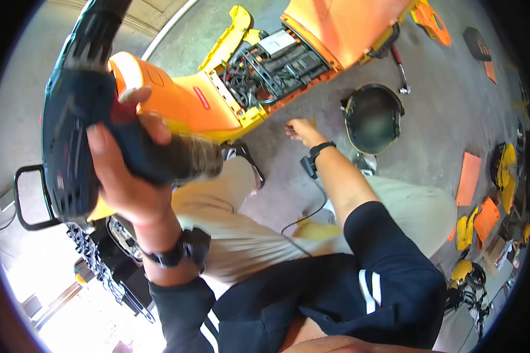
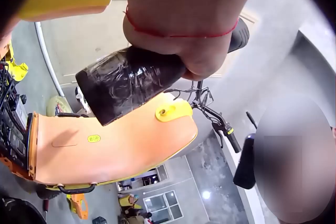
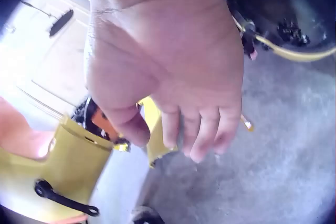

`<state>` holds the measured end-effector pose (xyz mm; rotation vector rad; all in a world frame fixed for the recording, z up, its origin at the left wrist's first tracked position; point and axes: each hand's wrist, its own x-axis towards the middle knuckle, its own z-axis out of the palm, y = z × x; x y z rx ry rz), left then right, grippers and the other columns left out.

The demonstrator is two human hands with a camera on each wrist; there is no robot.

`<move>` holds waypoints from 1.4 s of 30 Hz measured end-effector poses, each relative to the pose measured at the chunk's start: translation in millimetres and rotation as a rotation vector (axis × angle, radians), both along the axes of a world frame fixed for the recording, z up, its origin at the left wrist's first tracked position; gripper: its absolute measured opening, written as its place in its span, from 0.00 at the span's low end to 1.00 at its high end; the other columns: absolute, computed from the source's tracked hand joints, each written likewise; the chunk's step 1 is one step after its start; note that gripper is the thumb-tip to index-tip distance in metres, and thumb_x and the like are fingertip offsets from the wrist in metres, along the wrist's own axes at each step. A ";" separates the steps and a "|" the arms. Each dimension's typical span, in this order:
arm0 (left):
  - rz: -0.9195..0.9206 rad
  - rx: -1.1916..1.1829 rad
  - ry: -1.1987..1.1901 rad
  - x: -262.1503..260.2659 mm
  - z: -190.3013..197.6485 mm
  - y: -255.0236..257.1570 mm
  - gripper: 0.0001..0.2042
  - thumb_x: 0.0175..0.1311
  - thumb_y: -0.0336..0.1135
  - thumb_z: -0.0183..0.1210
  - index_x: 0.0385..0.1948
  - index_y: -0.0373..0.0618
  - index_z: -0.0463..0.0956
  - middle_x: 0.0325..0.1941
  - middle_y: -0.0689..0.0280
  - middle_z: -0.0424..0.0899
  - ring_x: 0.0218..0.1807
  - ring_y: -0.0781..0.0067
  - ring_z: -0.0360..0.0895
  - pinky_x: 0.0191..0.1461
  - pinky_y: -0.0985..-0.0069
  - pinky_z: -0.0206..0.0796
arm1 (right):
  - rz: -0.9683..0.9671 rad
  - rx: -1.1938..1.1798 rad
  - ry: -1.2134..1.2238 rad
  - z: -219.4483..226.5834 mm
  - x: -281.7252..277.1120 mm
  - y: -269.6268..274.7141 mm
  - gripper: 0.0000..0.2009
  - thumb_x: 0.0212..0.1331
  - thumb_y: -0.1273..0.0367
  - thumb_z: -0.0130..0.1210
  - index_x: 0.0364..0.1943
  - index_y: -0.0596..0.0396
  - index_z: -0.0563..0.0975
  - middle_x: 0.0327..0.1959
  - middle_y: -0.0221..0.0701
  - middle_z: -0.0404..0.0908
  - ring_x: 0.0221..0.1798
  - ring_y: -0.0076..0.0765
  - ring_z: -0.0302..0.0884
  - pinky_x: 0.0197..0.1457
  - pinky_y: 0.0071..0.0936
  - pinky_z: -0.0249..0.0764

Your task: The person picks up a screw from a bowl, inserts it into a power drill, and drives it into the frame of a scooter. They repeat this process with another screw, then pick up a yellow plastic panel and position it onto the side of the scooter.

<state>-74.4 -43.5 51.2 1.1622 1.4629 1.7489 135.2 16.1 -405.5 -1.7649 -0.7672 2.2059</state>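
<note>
My left hand [image 1: 126,176] grips a dark power drill [image 1: 73,123], raised close to the head camera at the left. In the left wrist view the hand [image 2: 184,50] partly hides the tool's black, film-wrapped end [image 2: 126,85]. My right hand [image 1: 303,132] hangs over the floor below the scooter's uncovered middle [image 1: 277,67]. Its palm and loosely bent fingers show in the right wrist view, the hand [image 3: 173,71] appearing to hold nothing. A small orange-yellow piece [image 3: 247,123] shows beside the little finger; whether they touch, I cannot tell.
The scooter's orange body [image 1: 188,100] spans the upper area. A round black tub [image 1: 374,120] stands right of my right hand, near a red-handled ratchet [image 1: 399,67]. Orange and yellow panels [image 1: 469,176] lie at the far right. A person [image 2: 294,155] shows in the left wrist view.
</note>
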 end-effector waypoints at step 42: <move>-0.068 0.114 -0.184 55.6 -5.8 14.5 0.15 0.70 0.36 0.59 0.53 0.39 0.73 0.49 0.60 0.84 0.28 0.78 0.79 0.33 0.79 0.72 | -1.270 0.080 0.528 37.2 95.6 -108.5 0.18 0.73 0.70 0.45 0.64 0.56 0.62 0.63 0.41 0.71 0.67 0.48 0.70 0.70 0.51 0.67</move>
